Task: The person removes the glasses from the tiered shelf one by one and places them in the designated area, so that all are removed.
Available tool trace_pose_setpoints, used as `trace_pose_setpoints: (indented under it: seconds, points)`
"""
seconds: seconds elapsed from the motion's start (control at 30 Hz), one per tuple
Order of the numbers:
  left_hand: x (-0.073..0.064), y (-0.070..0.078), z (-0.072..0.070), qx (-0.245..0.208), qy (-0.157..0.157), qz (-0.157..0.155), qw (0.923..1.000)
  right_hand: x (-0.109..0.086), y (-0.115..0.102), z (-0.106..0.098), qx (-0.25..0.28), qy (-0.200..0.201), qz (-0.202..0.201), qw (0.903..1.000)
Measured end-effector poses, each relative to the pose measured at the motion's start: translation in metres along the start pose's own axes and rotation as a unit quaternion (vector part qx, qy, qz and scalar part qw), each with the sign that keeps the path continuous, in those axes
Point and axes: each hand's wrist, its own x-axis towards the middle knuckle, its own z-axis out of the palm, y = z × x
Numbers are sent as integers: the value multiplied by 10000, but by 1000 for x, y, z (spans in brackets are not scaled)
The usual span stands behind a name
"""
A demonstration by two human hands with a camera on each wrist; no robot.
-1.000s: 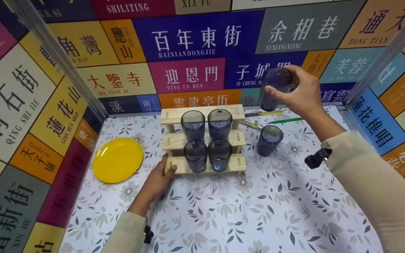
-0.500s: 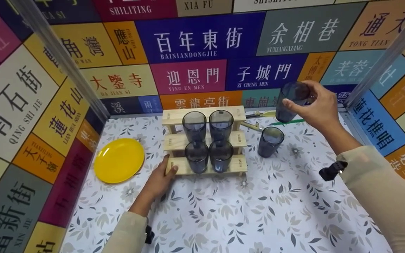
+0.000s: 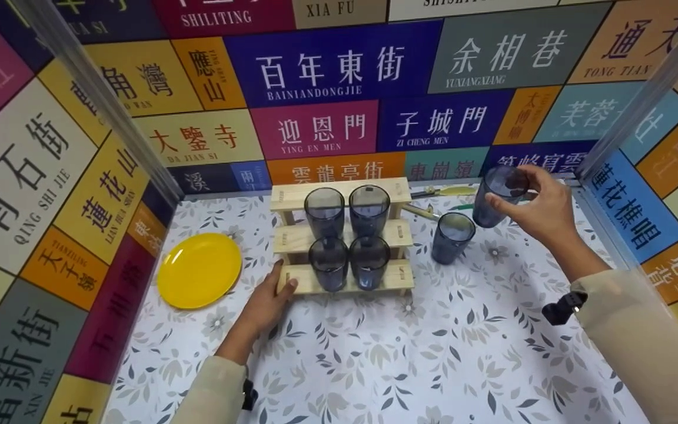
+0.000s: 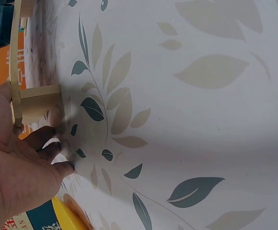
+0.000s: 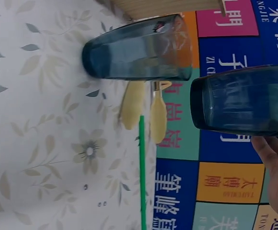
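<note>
My right hand (image 3: 542, 209) pinches a blue-grey glass tumbler (image 3: 495, 206) between thumb and fingers. In the right wrist view this held tumbler (image 5: 244, 103) is apart from the tabletop. A matching tumbler (image 3: 452, 238) stands upright just to its left on the table. At centre, a three-tier wooden rack (image 3: 398, 275) carries several more such tumblers (image 3: 330, 265), in two columns on its lower tiers. My left hand (image 3: 265, 303) grips the left end of the rack's lowest tier, thumb on top. The left wrist view shows its fingers (image 4: 40, 139) below the shelf edge.
A yellow plate (image 3: 199, 271) lies left of the rack. Behind the standing tumbler are a green stick (image 5: 142, 177) and a yellowish spoon-shaped utensil (image 5: 158, 117), with another pale-ended utensil (image 5: 132, 105) beside it. Sign-covered walls (image 3: 339, 65) enclose the back and sides.
My right hand has carried the tumbler to the right and down, from above the table's back edge to beside the standing tumbler. The left hand stays on the rack.
</note>
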Motion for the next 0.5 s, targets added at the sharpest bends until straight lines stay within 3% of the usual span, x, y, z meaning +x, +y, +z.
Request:
trace_pose_setpoints:
  seconds: [0.5]
  points:
    - [1, -1, 0, -92, -43, -70, 9999, -30, 51, 26, 7, -343, 349, 9988]
